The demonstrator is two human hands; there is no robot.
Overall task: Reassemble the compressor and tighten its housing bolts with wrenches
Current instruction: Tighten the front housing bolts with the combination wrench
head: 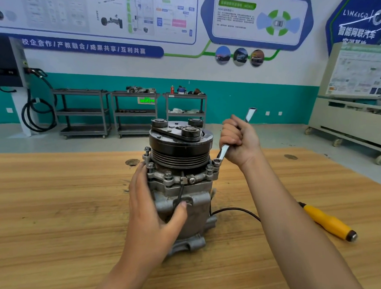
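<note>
Our left hand [151, 208] is clasping the compressor [183, 189] and hiding its left flank. The rough cast-metal body is standing upright on the wooden table [56, 206]. Our right hand [238, 139] is gripping a shiny wrench [224, 152], covering its mid-shaft, with the ring sitting on a flange bolt [216, 163].

Bright, even indoor light falls from above, its source out of view. The grey cast-metal compressor [183, 189] throws only a soft, faint shadow around its base on the light wooden worktop [56, 206]. The polished steel wrench [222, 152] shows white glare. The left hand [149, 212] is slightly smeared at the fingers. Wide-angle distortion bows the printed wall posters [258, 19] and the worktop's far edge; the background looks soft.
</note>
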